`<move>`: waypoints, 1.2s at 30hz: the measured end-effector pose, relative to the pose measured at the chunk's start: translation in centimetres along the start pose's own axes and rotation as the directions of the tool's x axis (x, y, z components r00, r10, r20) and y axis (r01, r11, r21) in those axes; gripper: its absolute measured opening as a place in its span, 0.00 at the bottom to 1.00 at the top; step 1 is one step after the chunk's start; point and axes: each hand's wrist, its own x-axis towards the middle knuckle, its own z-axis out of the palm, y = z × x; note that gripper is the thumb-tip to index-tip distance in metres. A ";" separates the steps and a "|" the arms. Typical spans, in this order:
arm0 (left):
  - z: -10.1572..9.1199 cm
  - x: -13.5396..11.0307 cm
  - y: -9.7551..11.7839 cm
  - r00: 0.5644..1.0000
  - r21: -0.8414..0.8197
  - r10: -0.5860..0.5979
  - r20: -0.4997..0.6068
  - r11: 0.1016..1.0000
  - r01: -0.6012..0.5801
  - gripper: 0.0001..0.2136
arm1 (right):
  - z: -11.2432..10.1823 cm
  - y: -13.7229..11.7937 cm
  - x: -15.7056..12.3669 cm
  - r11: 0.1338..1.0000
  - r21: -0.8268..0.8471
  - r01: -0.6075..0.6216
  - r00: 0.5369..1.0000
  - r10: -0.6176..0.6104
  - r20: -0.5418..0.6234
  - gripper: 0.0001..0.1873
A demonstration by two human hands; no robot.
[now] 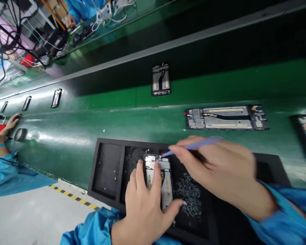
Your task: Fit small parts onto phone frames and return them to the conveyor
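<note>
My left hand [148,204] lies with fingers spread over an opened phone body [166,190], its fingertips pressing on the silvery plates near the upper end. Under it is a black compartmented tray [94,170]. My right hand [216,163], slightly blurred, is closed around a slim purple pointed tool [199,144], whose exact kind I cannot make out. The tool's tip meets the phone body's top right corner or hovers just over it; which one I cannot tell. To the right of the phone, a heap of tiny dark pieces [190,195] fills part of a compartment.
Behind the tray, one phone body [224,117] lies sideways on the green bench [142,126]; another [160,80] sits on the green strip beyond. Several more line up leftward. A co-worker's hand [12,122] and a black ring-shaped object [20,134] are at left.
</note>
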 end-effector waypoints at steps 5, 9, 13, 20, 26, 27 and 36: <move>-0.3 0.6 -2.9 0.889 0.034 0.451 0.084 0.890 -0.454 0.39 | 4.6 0.7 1.6 0.972 0.030 0.231 0.972 -0.232 0.038 0.18; 0.2 1.9 -4.5 0.776 0.079 0.621 0.112 0.773 -0.630 0.42 | 5.5 1.3 1.1 0.968 0.053 0.247 0.965 -0.251 0.076 0.17; 0.3 3.1 -5.2 0.714 0.088 0.696 0.077 0.708 -0.700 0.41 | 5.5 1.8 1.1 0.972 0.058 0.228 0.966 -0.234 0.110 0.16; 0.7 4.0 -5.8 0.697 0.038 0.717 -0.007 0.697 -0.716 0.37 | 5.4 1.9 1.0 0.982 0.072 0.175 0.971 -0.184 0.154 0.16; 0.7 4.0 -5.9 0.700 0.023 0.714 -0.011 0.700 -0.714 0.36 | 5.5 1.9 0.9 0.986 0.012 0.168 0.967 -0.168 0.190 0.16; 0.7 4.0 -5.9 0.697 0.023 0.717 -0.002 0.697 -0.717 0.36 | 5.5 1.9 0.8 0.986 0.001 0.167 0.970 -0.164 0.180 0.16; 0.6 4.0 -6.1 0.697 -0.007 0.716 0.019 0.698 -0.716 0.33 | 5.8 1.9 -0.1 0.995 -0.068 0.075 0.996 -0.072 0.048 0.14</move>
